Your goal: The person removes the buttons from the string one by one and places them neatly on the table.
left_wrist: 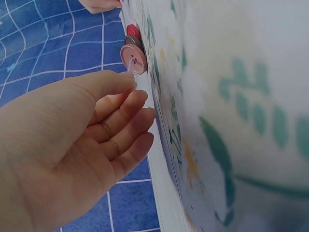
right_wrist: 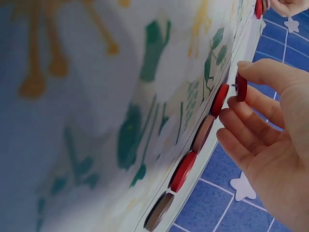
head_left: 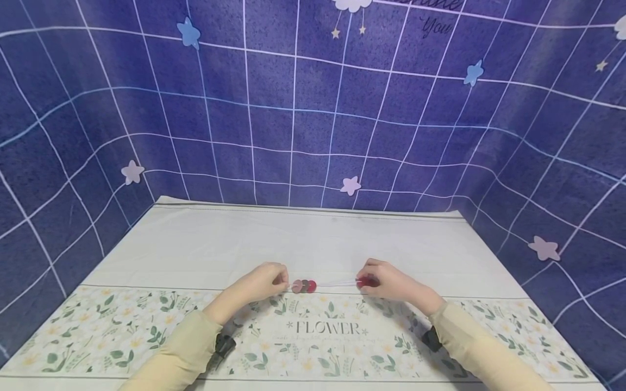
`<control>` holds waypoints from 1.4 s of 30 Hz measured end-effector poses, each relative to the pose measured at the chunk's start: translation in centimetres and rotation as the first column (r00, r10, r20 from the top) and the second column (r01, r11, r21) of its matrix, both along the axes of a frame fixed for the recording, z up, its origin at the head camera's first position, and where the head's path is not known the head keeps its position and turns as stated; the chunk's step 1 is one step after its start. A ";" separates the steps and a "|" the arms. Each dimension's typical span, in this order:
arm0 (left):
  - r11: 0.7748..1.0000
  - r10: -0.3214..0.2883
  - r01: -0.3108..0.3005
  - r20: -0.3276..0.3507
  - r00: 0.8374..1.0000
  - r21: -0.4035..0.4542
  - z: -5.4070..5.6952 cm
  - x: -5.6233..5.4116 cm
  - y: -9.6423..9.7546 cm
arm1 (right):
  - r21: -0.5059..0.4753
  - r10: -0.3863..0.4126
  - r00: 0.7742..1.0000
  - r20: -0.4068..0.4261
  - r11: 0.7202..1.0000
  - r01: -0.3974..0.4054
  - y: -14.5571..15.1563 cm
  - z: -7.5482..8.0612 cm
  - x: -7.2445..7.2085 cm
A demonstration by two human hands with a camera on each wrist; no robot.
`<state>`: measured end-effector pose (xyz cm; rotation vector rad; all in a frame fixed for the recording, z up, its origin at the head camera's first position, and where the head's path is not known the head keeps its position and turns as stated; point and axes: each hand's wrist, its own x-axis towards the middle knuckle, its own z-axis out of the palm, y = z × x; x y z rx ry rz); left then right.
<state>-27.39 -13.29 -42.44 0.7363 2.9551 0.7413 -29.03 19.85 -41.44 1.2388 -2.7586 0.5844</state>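
My left hand (head_left: pixel 266 282) pinches a thin pale string between thumb and forefinger, right beside a pink button (left_wrist: pixel 133 59). Threaded behind that one sit a dark brown button (head_left: pixel 305 285) and a red button (head_left: pixel 312 286), close together. The string (head_left: pixel 337 283) runs on across the table to my right hand (head_left: pixel 386 281). Thumb and fingers there pinch another red button (right_wrist: pixel 242 87) by its rim, held on edge. Near those fingers, a row of loose buttons lies on the cloth: a red button (right_wrist: pixel 220 100), a pinkish-brown button (right_wrist: pixel 203 134) and others.
A white tablecloth (head_left: pixel 313 239) covers the table, with a flowered band (head_left: pixel 146 326) lettered FLOWER along the front. Farther down the row lie one more red button (right_wrist: pixel 182 171) and a brown button (right_wrist: pixel 159 212). Blue gridded fabric (head_left: pixel 313 136) walls the back and sides.
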 end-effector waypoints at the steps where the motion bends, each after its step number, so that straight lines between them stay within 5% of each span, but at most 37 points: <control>1: 1.000 0.000 0.000 0.000 1.000 0.001 0.0 0.0 0.0 | 0.000 -0.002 1.000 -0.001 1.000 0.002 0.1 0.0 0.0; 33: 1.000 0.007 -0.006 0.004 1.000 -0.022 0.3 0.3 0.3 | -0.025 -0.009 0.998 -0.061 1.000 0.008 2.0 -0.5 0.0; 42: 1.000 0.003 -0.003 0.003 1.000 -0.022 0.2 0.1 0.3 | -0.005 -0.074 0.997 -0.020 0.997 0.074 2.3 -0.2 0.1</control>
